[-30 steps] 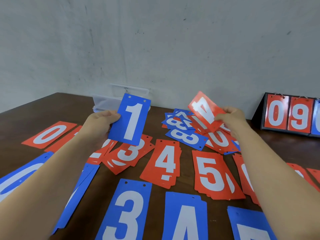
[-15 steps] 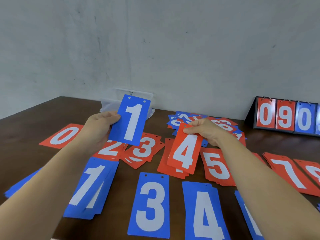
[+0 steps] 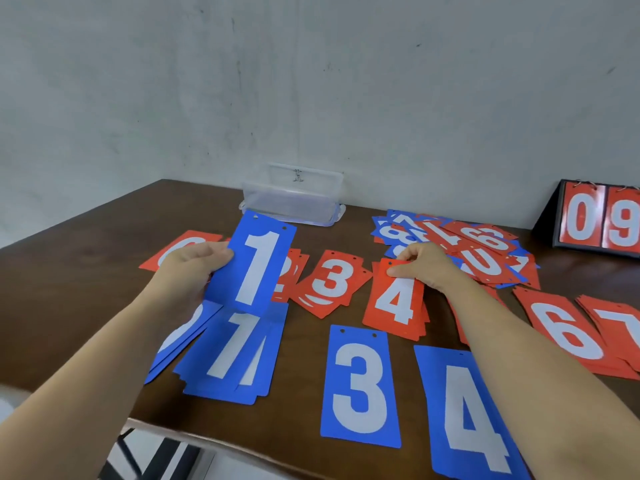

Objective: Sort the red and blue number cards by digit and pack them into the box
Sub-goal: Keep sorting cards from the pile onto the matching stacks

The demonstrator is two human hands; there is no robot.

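My left hand (image 3: 194, 271) holds a blue 1 card (image 3: 258, 268) by its left edge, upright above the blue 1 pile (image 3: 235, 358). My right hand (image 3: 420, 265) pinches the top edge of a red 4 card (image 3: 394, 303) that lies on the red 4 pile. Sorted piles lie in rows on the brown table (image 3: 86, 271): red 3 (image 3: 332, 282), red 6 (image 3: 568, 334), red 7 (image 3: 620, 323), blue 3 (image 3: 360, 386), blue 4 (image 3: 467, 417). An unsorted heap of mixed cards (image 3: 460, 244) sits behind my right hand. The clear plastic box (image 3: 294, 202) stands open at the back by the wall.
A flip scoreboard (image 3: 602, 220) showing 0 and 9 stands at the back right. A red 0 card (image 3: 180, 247) lies at the far left, partly behind my left hand. The table's front edge (image 3: 242, 445) runs close below the blue piles.
My right hand brought the red 4 card from the heap down onto the red 4 pile. My left hand kept the blue 1 card raised. The camera tilted down and left.
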